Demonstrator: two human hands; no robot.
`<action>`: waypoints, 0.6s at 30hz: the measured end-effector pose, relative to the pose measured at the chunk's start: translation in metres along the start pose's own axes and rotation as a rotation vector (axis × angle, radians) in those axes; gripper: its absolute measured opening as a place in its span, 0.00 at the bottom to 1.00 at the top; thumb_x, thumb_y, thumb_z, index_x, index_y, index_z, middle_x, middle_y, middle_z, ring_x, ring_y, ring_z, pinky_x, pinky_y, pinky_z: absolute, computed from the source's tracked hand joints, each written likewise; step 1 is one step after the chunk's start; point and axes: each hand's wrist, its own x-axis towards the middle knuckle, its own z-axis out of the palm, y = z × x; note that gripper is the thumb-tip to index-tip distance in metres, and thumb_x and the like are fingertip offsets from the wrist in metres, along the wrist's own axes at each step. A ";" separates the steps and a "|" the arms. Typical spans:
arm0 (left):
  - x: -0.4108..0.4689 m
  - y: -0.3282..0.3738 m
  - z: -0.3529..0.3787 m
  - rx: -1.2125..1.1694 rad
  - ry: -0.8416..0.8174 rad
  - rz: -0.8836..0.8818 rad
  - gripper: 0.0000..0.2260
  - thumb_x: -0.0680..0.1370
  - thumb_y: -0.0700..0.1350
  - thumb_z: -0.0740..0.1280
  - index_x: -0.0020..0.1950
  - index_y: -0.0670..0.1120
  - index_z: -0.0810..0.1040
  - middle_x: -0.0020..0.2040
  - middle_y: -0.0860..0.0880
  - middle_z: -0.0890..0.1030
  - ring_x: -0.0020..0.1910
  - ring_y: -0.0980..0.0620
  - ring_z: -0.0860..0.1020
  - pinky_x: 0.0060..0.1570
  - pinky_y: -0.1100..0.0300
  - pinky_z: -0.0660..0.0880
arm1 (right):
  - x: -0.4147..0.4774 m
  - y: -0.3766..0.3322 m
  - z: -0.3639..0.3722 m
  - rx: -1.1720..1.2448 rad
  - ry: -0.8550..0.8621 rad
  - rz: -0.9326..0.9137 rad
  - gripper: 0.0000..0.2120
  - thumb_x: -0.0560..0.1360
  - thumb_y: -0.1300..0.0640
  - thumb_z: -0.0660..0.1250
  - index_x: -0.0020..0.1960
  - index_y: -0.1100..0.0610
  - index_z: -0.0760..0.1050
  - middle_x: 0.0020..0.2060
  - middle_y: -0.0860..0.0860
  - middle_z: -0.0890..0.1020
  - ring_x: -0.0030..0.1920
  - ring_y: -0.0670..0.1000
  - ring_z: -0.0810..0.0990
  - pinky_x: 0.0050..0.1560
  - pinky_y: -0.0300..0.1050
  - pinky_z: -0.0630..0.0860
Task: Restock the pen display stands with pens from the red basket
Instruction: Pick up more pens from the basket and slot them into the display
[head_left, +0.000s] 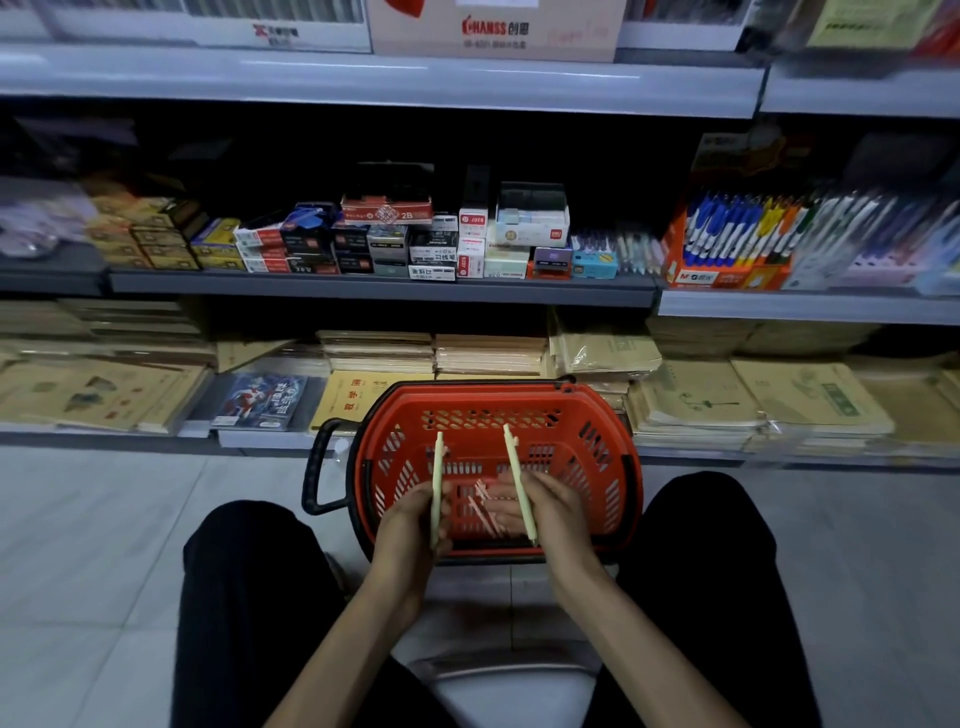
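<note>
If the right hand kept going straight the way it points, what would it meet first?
Likely the far wall of the red basket, since the right hand, holding a pen, seems low inside it. Depth is unclear; if higher, the stacked notebooks behind.

The person is sitting with a red basket (621, 467) standing on the tiled floor (104, 519) between their knees. The left hand (410, 527) is gripping a pale green pen (437, 480) and holding it upright over the basket. The right hand (553, 512) is holding a second pale pen (516, 475), which is leaning slightly left. A few pink pens (483, 506) are lying on the basket's bottom, between the two hands. Notebooks (696, 400) are lying stacked on the lowest shelf behind the basket. On the shelf above, at the right, an orange display stand (727, 275) is holding blue and white pens.
</note>
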 end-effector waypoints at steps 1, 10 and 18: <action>-0.001 0.001 0.001 -0.001 0.000 0.005 0.12 0.84 0.40 0.56 0.49 0.43 0.79 0.33 0.50 0.71 0.25 0.55 0.66 0.25 0.63 0.60 | 0.000 0.001 0.001 0.003 -0.001 0.001 0.14 0.86 0.59 0.59 0.56 0.63 0.82 0.45 0.59 0.88 0.46 0.59 0.88 0.43 0.43 0.84; -0.002 0.003 0.003 0.052 -0.064 0.073 0.12 0.84 0.41 0.57 0.53 0.42 0.81 0.34 0.49 0.69 0.28 0.54 0.63 0.27 0.62 0.59 | 0.001 -0.002 0.010 -0.037 -0.014 -0.142 0.10 0.78 0.66 0.73 0.54 0.66 0.72 0.43 0.62 0.86 0.47 0.61 0.88 0.48 0.61 0.81; -0.010 0.041 0.014 0.040 -0.134 0.240 0.07 0.81 0.44 0.70 0.58 0.44 0.82 0.45 0.43 0.81 0.40 0.48 0.79 0.44 0.52 0.77 | -0.001 -0.060 0.024 -0.161 -0.083 -0.285 0.05 0.80 0.64 0.65 0.51 0.59 0.79 0.38 0.55 0.80 0.37 0.50 0.77 0.36 0.40 0.74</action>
